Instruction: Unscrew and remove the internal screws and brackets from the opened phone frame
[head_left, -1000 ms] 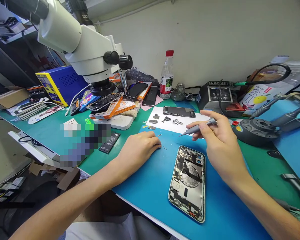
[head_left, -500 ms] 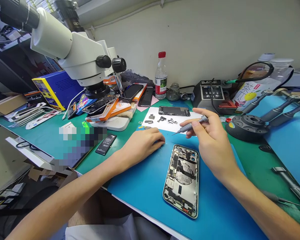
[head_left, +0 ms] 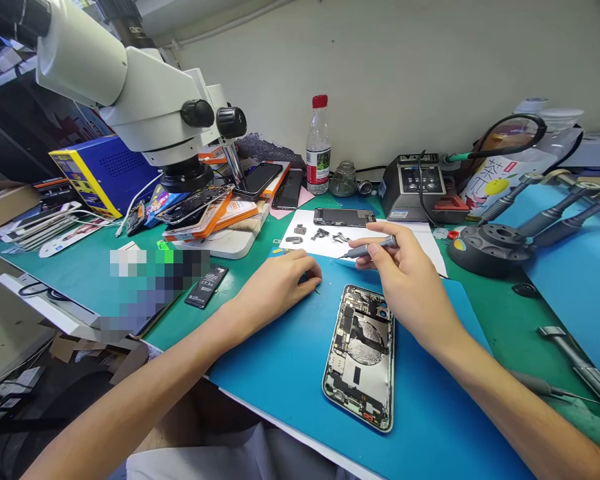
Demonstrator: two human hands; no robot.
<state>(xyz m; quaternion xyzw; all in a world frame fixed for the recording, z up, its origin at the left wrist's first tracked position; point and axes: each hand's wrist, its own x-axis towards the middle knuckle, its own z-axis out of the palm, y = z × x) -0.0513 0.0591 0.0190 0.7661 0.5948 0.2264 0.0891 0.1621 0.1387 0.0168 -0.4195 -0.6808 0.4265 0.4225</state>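
In my right hand [head_left: 413, 283] is a slim grey screwdriver [head_left: 360, 251], gripped between thumb and fingers, its tip pointing left over the blue mat [head_left: 270, 380]. My left hand [head_left: 283, 283] rests on the mat with its fingers curled and thumb near the index finger. A tiny thin dark bit shows at those fingertips; its kind is too small to tell. Between and below the hands lies an opened phone [head_left: 360, 360], its inner parts and round charging coil facing up. A phone screen [head_left: 344, 217] and several small loose parts [head_left: 321, 233] sit on white paper [head_left: 420, 237] beyond.
A microscope [head_left: 155, 107] stands at the back left above stacked phones and boxes. A loose battery [head_left: 206, 287] lies left of my left hand. Behind are a red-capped bottle [head_left: 319, 143], a glass jar [head_left: 345, 179] and a soldering station [head_left: 414, 187]. At right stands a round tool holder [head_left: 490, 250].
My right hand has moved slightly left with the screwdriver, which is now closer to my left hand. A thin dark bit now shows at my left fingertips. The view has shifted a little.
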